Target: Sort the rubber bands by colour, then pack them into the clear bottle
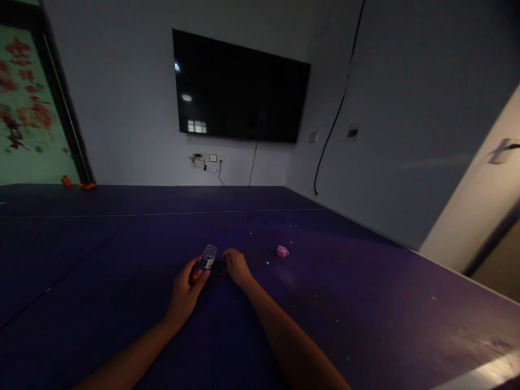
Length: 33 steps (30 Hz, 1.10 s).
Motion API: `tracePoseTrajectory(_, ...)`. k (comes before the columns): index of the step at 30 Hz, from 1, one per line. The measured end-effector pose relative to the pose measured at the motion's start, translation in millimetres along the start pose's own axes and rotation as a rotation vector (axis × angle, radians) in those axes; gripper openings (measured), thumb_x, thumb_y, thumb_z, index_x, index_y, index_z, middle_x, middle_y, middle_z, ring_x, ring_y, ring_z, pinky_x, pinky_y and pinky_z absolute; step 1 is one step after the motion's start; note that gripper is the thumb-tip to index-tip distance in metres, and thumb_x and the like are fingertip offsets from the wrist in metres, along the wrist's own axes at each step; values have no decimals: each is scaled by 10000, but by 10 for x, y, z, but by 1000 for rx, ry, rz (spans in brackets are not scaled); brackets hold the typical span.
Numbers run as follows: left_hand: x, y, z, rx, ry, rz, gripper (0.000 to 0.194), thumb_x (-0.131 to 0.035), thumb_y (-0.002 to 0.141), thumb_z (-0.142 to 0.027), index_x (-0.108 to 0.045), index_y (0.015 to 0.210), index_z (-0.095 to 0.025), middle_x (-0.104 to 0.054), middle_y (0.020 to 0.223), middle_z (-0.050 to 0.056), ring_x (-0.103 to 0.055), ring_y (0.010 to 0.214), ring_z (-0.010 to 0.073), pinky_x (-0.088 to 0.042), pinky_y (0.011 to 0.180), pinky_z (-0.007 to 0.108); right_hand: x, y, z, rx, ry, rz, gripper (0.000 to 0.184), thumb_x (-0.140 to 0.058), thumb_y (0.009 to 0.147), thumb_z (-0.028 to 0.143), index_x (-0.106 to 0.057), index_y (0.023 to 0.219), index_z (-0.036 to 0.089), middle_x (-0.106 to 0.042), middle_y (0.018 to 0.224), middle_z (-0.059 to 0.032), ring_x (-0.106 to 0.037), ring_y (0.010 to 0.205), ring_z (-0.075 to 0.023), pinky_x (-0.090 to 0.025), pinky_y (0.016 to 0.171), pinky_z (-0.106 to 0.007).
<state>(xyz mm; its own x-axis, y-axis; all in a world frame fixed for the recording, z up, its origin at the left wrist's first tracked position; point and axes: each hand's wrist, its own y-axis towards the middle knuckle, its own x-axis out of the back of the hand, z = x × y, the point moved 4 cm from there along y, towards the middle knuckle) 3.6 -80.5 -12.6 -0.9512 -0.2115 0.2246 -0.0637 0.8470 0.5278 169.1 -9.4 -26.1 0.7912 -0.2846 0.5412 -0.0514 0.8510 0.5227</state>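
In my left hand is a small clear plastic bottle with a colourful label, its transparent end tilted up and away from me. The fingers wrap round its lower part, where orange-red contents or print show. Just to the right, my right hand is closed, with its fingertips turned down near the bottle. Whatever those fingers pinch is hidden. Small dark bits lie between the two hands, too dim to name. Farther right, a small pink lid-like piece with a loop rests on the purple surface.
The broad purple surface bears several tiny white scraps. Orange objects sit at its far left edge. A television hangs on the back wall above sockets and cords. A black cable dangles along the right wall.
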Motion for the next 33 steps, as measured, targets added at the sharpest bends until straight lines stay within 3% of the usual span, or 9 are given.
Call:
tracePoseTrajectory(5, -19, -23, -40, -34, 78, 55, 457, -569, 762, -452, -564, 1135, -189, -677, 974, 73, -646, 886, 229, -516, 770, 363, 69, 36, -143, -161, 303, -194, 264, -442, 832, 333, -504, 618, 191, -452, 512, 36, -433, 490, -107, -304, 499, -229)
tracePoseTrajectory(9, -54, -43, -57, -119, 161, 124, 390, -574, 775, -418, -583, 1106, -211, -669, 1047, 72, -641, 913, 213, -510, 802, 360, 40, 68, -249, -383, 754, -279, 320, -479, 774, 463, -406, 598, 207, -340, 452, 85, -304, 380, -70, -228, 399, -202)
tracePoseTrajectory(16, -116, -70, -100, -344, 325, 203, 368, -595, 766, -361, -590, 1116, -249, -671, 1030, 58, -633, 919, 206, -507, 825, 372, 129, 75, -157, -602, 1334, -365, 248, -432, 787, 340, -307, 608, 222, -257, 405, 115, -194, 315, -54, -163, 337, -184)
tracePoseTrajectory(20, -141, -87, -118, -416, 370, 223, 370, -589, 768, -363, -591, 1117, -240, -673, 1003, 65, -630, 906, 211, -507, 818, 375, 170, 67, -127, -680, 1464, -398, 282, -390, 805, 313, -240, 583, 221, -230, 394, 113, -170, 309, -51, -153, 329, -183)
tracePoseTrajectory(25, -169, -87, -94, -418, 403, 257, 362, -591, 764, -367, -601, 1104, -244, -679, 989, 66, -629, 892, 218, -504, 816, 382, 97, 78, -85, -723, 1465, -358, 344, -388, 817, 351, -195, 564, 221, -210, 387, 107, -172, 306, -50, -159, 329, -187)
tracePoseTrajectory(33, -165, -87, -91, -355, 392, 264, 371, -581, 763, -369, -607, 1110, -241, -670, 1011, 77, -628, 912, 224, -499, 832, 384, 79, 98, 82, -661, 1496, -246, 397, -434, 826, 418, -220, 560, 217, -216, 395, 108, -161, 319, -45, -147, 326, -177)
